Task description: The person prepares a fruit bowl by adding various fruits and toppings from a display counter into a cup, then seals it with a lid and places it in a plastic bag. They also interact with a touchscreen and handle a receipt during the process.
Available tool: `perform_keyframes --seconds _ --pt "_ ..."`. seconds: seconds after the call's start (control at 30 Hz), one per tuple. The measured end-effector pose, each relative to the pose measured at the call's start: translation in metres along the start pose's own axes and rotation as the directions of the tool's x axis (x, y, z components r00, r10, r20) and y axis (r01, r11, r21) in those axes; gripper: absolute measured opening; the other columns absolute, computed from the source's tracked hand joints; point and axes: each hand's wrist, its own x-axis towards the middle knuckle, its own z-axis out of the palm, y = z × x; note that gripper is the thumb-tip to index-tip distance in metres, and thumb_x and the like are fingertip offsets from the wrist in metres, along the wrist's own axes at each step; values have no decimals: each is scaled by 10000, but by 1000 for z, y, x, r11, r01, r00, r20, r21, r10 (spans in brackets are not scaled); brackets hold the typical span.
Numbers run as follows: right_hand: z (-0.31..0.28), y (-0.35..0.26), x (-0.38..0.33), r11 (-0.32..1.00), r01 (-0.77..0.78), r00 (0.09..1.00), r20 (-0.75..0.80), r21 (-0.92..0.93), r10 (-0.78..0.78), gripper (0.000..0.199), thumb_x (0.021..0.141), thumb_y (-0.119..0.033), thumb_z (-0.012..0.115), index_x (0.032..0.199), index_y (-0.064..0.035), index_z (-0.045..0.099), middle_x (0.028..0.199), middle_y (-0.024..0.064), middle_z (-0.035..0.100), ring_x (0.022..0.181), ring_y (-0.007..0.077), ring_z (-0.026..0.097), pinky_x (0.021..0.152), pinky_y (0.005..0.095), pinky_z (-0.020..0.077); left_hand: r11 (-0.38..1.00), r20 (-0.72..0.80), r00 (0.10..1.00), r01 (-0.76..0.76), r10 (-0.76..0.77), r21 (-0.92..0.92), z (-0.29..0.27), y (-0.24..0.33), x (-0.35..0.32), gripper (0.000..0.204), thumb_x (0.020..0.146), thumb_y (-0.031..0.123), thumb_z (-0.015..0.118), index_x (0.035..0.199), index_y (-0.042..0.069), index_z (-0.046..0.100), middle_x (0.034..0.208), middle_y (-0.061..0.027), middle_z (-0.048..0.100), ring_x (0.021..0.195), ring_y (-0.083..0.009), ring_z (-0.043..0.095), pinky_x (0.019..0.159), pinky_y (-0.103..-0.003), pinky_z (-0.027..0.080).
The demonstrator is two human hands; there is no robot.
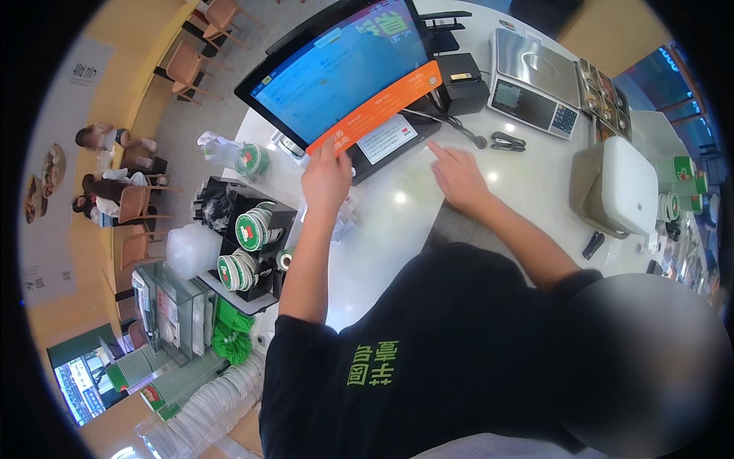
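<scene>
Right now, head cam: L hand (325, 183) at the L end of the orange strip (378, 105) along the screen's (340, 65) lower edge; can't tell if its fingers (327, 158) grip. R hand (460, 177) released, nr base (419, 136), on white surface (382, 229).

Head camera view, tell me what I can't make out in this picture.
All in the head view:
- Left hand: how its fingertips meet the orange strip, hidden by the hand and strip.
- Monitor screen: fine text, too small and blurred.
- Lidded bin: contents, covered by its white lid.
- Seated people: what they're doing, too small at far left.
</scene>
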Motion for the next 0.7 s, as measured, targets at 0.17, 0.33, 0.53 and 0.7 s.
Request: perform_keyframes --seconds 0.17,0.33,0.53,0.7 --pt "-53 30 -189 921 -379 924 11 -84 381 109 866 -113 612 941 -38 590 1334 145 554 1100 312 556 943 443 411 988 245 968 -88 54 128 47 67 1 502 875 265 598 1287 -2 492 849 -205 663 748 -362 668 666 -465 545" --pt "-99 57 -372 697 -713 701 -87 -75 707 173 851 -90 615 1005 -13 622 1296 190 574 1117 374 568 964 465 431 956 678 719 -282 155 81 124 159 -71 390 887 323 552 1069 -21 535 899 -252 659 810 -421 663 733 -509 537" --pt "-209 100 -543 340 -924 351 -32 -172 936 218 885 -155 552 1045 -17 604 1047 196 641 1002 375 601 875 477 475 884 945 169 -429 281 -186 194 291 -227 496 915 414 561 1112 -41 593 977 -252 676 1006 -394 633 850 -472 506" --pt "-280 145 -651 86 -984 107 -124 -158 987 209 886 -182 551 1018 -36 621 975 191 655 936 376 623 813 482 496 691 871 -44 -589 490 -419 257 436 -306 451 929 414 547 1069 -10 603 1001 -266 663 949 -420 636 848 -490 505"
